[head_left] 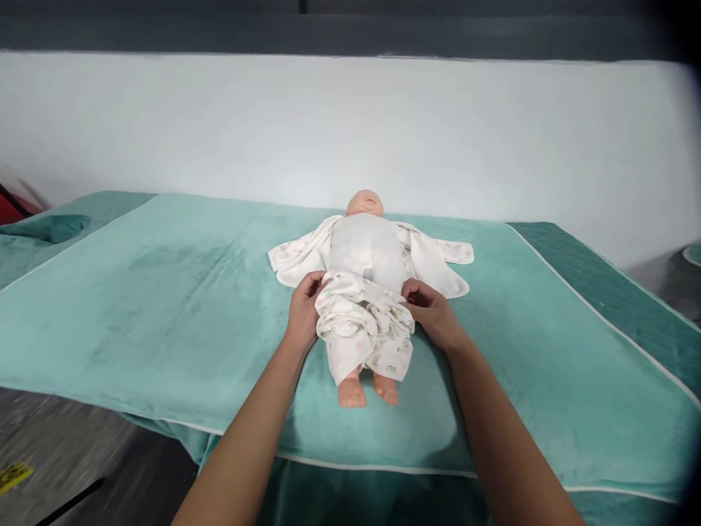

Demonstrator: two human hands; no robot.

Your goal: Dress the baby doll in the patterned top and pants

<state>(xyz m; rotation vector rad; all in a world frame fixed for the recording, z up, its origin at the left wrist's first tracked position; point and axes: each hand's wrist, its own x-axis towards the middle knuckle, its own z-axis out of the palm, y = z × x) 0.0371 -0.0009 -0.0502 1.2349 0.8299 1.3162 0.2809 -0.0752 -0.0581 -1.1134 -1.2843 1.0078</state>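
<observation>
A baby doll lies on its back with its feet toward me. Printed white baby pants are bunched around its hips and legs, and both bare feet stick out below the cuffs. My left hand pinches the waistband at the left side. At the right side, the fingers of my right hand are closed on the same waistband. A white printed baby jacket is spread open beneath the doll's torso, its sleeves reaching out to both sides. The doll's arms cannot be made out.
A light green padded cover with white piping lies under the doll. Behind it rises a white wall. Darker green fabric borders the right side. A yellow marking shows on the grey floor at lower left.
</observation>
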